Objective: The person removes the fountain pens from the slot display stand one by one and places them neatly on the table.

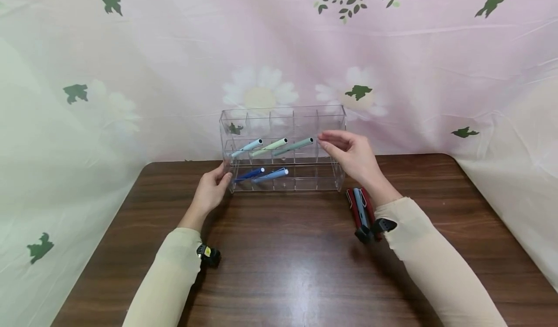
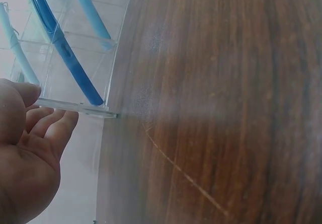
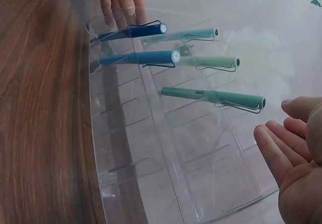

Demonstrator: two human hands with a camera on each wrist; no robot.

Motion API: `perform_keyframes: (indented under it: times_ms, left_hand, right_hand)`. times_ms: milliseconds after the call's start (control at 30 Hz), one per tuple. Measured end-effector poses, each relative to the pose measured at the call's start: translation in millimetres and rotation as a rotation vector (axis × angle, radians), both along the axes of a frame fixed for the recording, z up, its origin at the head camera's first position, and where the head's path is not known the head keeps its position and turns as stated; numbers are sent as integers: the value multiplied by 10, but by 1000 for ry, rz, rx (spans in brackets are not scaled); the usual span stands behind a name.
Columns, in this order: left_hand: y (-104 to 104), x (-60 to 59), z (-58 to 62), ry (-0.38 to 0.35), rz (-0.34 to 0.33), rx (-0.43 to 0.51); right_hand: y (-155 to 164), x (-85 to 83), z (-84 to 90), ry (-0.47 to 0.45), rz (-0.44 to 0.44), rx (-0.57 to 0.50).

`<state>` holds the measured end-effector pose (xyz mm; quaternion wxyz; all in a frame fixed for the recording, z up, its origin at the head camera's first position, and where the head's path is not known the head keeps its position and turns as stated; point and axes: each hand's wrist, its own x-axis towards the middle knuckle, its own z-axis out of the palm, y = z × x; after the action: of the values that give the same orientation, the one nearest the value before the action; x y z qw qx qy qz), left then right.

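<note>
A clear acrylic pen rack [image 1: 317, 190] stands at the back of the table, divided into small compartments. Its left side is gripped by my left hand [image 1: 209, 190], thumb and fingers on either side of the panel in the left wrist view. Three pens lean in the upper tier: a light blue pen [image 1: 247, 147], a pale green pen [image 1: 269, 147] and a teal green pen [image 3: 236, 99]. Below them are a dark blue pen [image 2: 75, 70] and a lighter blue pen [image 1: 271, 175]. My right hand [image 1: 354, 156] hovers just right of the teal pen's end, fingers extended and holding nothing.
On the table [image 1: 270, 269], right of the rack and below the right forearm, lie a blue pen [image 1: 360, 206] and red pens [image 1: 354, 206] side by side. A patterned cloth [image 1: 174, 75] hangs behind the table. Dark wrist cameras [image 1: 210, 256] sit on both wrists.
</note>
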<state>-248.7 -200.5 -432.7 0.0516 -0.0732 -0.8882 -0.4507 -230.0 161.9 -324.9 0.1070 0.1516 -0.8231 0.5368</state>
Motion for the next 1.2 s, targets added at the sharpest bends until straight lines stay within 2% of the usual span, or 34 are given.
perform_keyframes:
  times_ms: [200,400,600,867,1200]
  left_hand:
    - [-3,5,-4,9,-1,2]
    - [2,8,-6,-4,1,4]
    - [4,3,-16,-2,-2,4]
    - [-11,2,-38,-4,-5,10]
    - [-6,-5,-34,6,-7,12]
  right_hand:
    - [-23,-151,-118,-15,48,-62]
    - [-51,-302,-268,-26,53,-46]
    - [-122,-344,-289,-54,37,-51]
    - [-174,-345,-340,-53,-36,-3]
    - [-191,-343,-382,-18,-26,-48]
